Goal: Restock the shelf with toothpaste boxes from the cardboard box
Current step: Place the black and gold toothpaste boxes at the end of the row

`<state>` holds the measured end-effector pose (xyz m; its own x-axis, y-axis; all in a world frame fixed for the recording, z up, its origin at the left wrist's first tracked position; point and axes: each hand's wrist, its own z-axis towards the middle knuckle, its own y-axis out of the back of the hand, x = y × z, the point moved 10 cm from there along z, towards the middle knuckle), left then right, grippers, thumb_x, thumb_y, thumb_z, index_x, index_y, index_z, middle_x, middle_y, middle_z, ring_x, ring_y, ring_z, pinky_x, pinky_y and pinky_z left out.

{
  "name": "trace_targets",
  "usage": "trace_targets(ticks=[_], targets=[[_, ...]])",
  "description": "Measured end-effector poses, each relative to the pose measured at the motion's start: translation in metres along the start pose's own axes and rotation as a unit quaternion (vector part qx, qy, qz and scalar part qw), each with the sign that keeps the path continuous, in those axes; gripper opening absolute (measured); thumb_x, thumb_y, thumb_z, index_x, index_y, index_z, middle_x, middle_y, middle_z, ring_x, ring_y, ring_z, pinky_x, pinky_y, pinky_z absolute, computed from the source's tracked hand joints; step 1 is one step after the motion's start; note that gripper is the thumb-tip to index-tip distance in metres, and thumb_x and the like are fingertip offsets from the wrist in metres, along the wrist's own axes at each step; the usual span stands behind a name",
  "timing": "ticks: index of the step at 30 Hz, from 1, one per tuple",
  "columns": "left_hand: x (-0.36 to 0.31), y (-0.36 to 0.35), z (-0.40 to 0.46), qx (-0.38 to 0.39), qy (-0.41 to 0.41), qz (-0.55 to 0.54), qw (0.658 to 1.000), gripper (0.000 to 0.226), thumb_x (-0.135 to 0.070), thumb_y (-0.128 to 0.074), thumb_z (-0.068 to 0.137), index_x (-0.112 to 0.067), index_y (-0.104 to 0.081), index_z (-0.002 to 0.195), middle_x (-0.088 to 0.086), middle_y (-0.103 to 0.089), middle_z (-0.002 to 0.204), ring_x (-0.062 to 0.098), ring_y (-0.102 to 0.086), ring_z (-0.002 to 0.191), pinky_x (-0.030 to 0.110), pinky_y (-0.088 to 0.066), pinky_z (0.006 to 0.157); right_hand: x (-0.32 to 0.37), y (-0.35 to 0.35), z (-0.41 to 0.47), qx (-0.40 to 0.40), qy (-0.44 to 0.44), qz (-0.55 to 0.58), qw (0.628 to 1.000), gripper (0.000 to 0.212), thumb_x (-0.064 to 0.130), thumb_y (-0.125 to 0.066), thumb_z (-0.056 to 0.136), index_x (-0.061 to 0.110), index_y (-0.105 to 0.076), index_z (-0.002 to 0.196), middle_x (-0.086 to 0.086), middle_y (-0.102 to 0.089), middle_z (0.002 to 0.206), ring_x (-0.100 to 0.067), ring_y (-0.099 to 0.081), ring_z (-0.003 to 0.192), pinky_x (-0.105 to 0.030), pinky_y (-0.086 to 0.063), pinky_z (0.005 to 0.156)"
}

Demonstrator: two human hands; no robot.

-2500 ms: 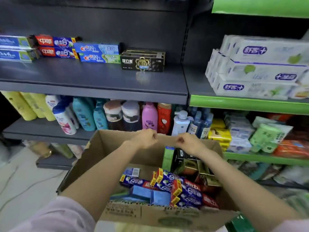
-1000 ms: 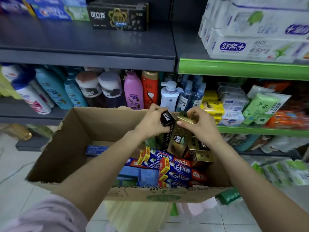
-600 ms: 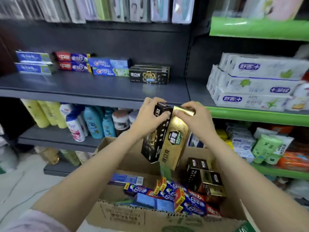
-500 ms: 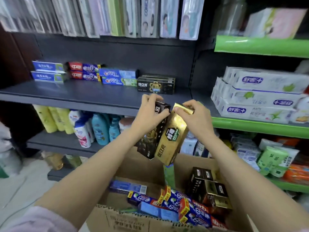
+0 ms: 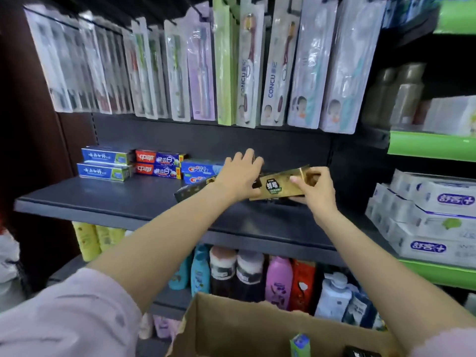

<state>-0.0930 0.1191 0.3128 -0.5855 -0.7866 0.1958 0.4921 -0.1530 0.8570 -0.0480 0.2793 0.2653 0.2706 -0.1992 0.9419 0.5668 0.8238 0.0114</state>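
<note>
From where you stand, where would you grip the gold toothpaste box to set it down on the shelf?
Grip the gold box at its right end, coming from the right, as the right hand does. It lies lengthwise over the shelf, and the left hand covers its left end.

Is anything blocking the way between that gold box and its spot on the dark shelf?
Nothing visible does. The right hand holds the gold box over bare dark shelf, right of the blue toothpaste boxes. The left hand holds a black box beside it, not in its path.
</note>
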Motion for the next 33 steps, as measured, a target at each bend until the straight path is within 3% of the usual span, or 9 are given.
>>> trace_targets(ticks=[5, 9, 11, 13, 15, 18, 23, 28, 33], targets=[[0.017, -0.030, 0.027, 0.013, -0.048, 0.023, 0.998, 0.064, -0.042, -0.060, 0.083, -0.013, -0.036, 0.135, 0.010, -0.035, 0.134, 0.032, -0.042, 0.116, 0.042, -0.038, 0.092, -0.036, -0.020, 0.052, 0.002, 0.028, -0.114, 0.993, 0.036, 0.020, -0.070, 0.083, 0.011, -0.054, 0.114, -0.005, -0.059, 0.111, -0.022, -0.057, 0.106, -0.037, -0.051, 0.089], [0.007, -0.047, 0.032, -0.009, -0.115, 0.012, 0.993, 0.066, -0.047, -0.058, 0.084, -0.013, -0.037, 0.136, 0.009, -0.037, 0.134, 0.030, -0.043, 0.115, 0.042, -0.038, 0.092, -0.075, -0.011, 0.067, -0.027, -0.018, -0.420, 0.907, 0.049, 0.027, -0.071, 0.081, 0.014, -0.050, 0.123, -0.016, -0.053, 0.124, -0.033, -0.043, 0.120, -0.042, -0.041, 0.095], [-0.002, -0.054, 0.033, -0.028, -0.149, 0.007, 0.988, 0.069, -0.047, -0.060, 0.083, -0.013, -0.036, 0.138, 0.008, -0.040, 0.132, 0.028, -0.045, 0.112, 0.040, -0.039, 0.091, -0.068, -0.018, 0.066, -0.039, 0.017, -0.466, 0.884, 0.052, 0.020, -0.070, 0.082, 0.013, -0.046, 0.128, -0.019, -0.045, 0.128, -0.035, -0.035, 0.123, -0.040, -0.037, 0.097], [-0.010, -0.056, 0.035, -0.043, -0.161, -0.002, 0.986, 0.075, -0.044, -0.062, 0.082, -0.011, -0.032, 0.141, 0.008, -0.043, 0.130, 0.028, -0.046, 0.111, 0.039, -0.039, 0.089, -0.048, -0.035, 0.061, -0.003, 0.083, -0.372, 0.925, 0.052, 0.008, -0.067, 0.080, 0.015, -0.047, 0.128, -0.016, -0.047, 0.126, -0.032, -0.040, 0.121, -0.035, -0.036, 0.099], [-0.016, -0.054, 0.038, -0.046, -0.156, -0.019, 0.987, 0.082, -0.039, -0.063, 0.081, -0.006, -0.024, 0.145, 0.010, -0.043, 0.132, 0.028, -0.046, 0.115, 0.038, -0.038, 0.091, -0.042, -0.062, 0.045, 0.133, 0.032, -0.118, 0.983, 0.046, 0.006, -0.063, 0.084, 0.018, -0.050, 0.126, -0.010, -0.055, 0.123, -0.023, -0.052, 0.119, -0.030, -0.041, 0.100], [-0.021, -0.051, 0.043, -0.025, -0.148, -0.073, 0.986, 0.090, -0.030, -0.066, 0.077, 0.001, -0.017, 0.147, 0.014, -0.040, 0.136, 0.028, -0.044, 0.122, 0.038, -0.040, 0.096, -0.045, -0.084, 0.024, 0.255, -0.072, 0.024, 0.964, 0.052, 0.021, -0.063, 0.087, 0.020, -0.043, 0.136, -0.001, -0.059, 0.126, -0.013, -0.056, 0.119, -0.033, -0.043, 0.104], [-0.014, -0.049, 0.037, -0.032, -0.139, -0.187, 0.972, 0.093, -0.024, -0.072, 0.076, 0.004, -0.017, 0.145, 0.019, -0.039, 0.135, 0.029, -0.045, 0.124, 0.036, -0.039, 0.104, -0.022, -0.074, 0.027, 0.202, 0.040, -0.113, 0.972, 0.049, 0.008, -0.072, 0.079, 0.014, -0.057, 0.125, 0.000, -0.066, 0.112, -0.014, -0.062, 0.108, -0.024, -0.047, 0.094], [0.030, -0.052, 0.029, -0.023, 0.000, -0.337, 0.941, 0.094, -0.048, -0.081, 0.063, -0.019, -0.032, 0.138, 0.004, -0.048, 0.135, 0.019, -0.050, 0.120, 0.037, -0.043, 0.102, -0.027, -0.048, 0.035, 0.091, -0.045, 0.088, 0.991, 0.027, 0.005, -0.055, 0.091, 0.004, -0.060, 0.118, -0.013, -0.066, 0.112, -0.020, -0.066, 0.097, -0.031, -0.056, 0.082], [0.044, -0.077, 0.030, 0.076, 0.078, -0.433, 0.895, 0.047, -0.040, -0.073, 0.078, -0.017, -0.051, 0.112, -0.004, -0.063, 0.099, 0.012, -0.059, 0.086, 0.019, -0.047, 0.068, -0.021, -0.050, 0.035, 0.086, -0.051, 0.204, 0.974, 0.025, 0.013, -0.048, 0.097, 0.003, -0.058, 0.117, -0.008, -0.066, 0.106, -0.015, -0.063, 0.098, -0.026, -0.052, 0.088]])
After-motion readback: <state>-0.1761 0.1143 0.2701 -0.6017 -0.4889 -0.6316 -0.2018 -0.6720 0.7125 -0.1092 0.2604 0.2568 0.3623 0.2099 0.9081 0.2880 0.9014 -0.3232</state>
